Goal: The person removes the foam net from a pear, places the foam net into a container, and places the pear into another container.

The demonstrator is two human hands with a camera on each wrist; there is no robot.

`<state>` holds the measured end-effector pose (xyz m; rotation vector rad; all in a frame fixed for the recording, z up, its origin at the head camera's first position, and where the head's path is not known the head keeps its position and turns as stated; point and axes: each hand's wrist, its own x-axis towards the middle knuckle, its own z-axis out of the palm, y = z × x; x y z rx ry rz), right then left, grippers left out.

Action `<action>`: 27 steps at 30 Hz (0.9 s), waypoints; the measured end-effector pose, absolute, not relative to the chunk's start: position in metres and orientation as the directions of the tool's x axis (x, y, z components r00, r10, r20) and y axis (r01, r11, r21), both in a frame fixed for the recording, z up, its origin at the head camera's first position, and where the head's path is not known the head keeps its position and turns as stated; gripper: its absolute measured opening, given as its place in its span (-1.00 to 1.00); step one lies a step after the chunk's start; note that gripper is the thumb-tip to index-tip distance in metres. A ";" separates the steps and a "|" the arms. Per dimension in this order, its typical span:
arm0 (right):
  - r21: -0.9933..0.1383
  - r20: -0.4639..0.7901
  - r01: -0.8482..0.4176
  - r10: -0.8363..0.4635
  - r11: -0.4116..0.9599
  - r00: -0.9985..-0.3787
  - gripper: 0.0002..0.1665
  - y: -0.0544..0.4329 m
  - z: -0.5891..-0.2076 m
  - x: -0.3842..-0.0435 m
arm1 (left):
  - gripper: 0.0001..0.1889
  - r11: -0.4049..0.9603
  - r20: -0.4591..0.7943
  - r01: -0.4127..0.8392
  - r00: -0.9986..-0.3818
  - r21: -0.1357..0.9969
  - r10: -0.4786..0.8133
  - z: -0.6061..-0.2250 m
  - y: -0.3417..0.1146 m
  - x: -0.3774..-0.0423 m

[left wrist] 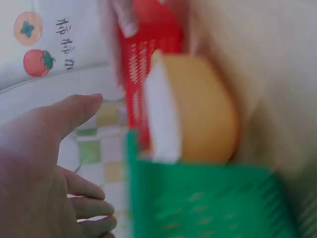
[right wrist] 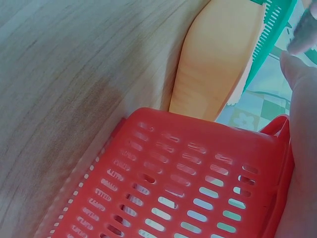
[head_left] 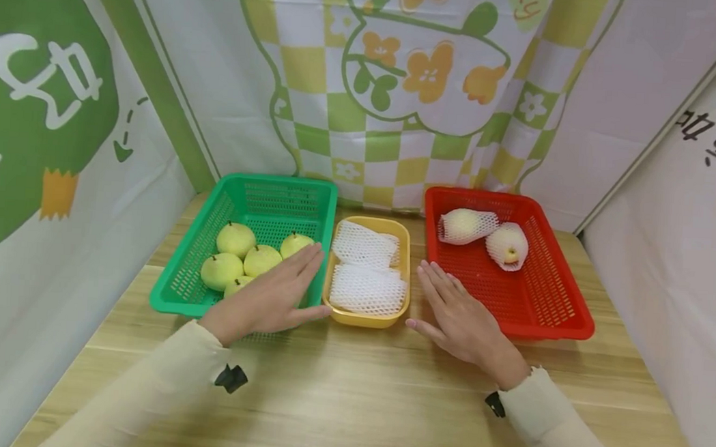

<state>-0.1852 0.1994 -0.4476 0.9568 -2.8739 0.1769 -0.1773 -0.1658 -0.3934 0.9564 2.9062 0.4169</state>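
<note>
My left hand [head_left: 274, 292] hovers over the near right corner of the green basket [head_left: 165, 305], fingers straight and thumb pointing toward the middle. Several yellow-green pears [head_left: 222, 271] lie in that basket, one partly hidden by the hand. My right hand [head_left: 459, 318] is held flat with straight fingers beside the near left corner of the red basket [head_left: 563, 332]. Between the hands stands a small yellow tray [head_left: 364, 319] with two stacks of white foam net sleeves [head_left: 367, 289]. In the red basket are two pears in foam nets [head_left: 467, 227]. Neither hand holds anything.
All three containers stand side by side on a wooden table [head_left: 347, 400]. A checked, flower-printed curtain [head_left: 400, 144] hangs right behind them. White printed fabric walls [head_left: 672, 222] close off both sides.
</note>
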 end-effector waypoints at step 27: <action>-0.337 -0.088 -0.514 -0.570 0.789 -0.817 0.18 0.205 -0.416 -0.194 | 0.09 0.837 0.195 0.548 -0.821 0.000 0.537 -0.450 -0.144 -0.163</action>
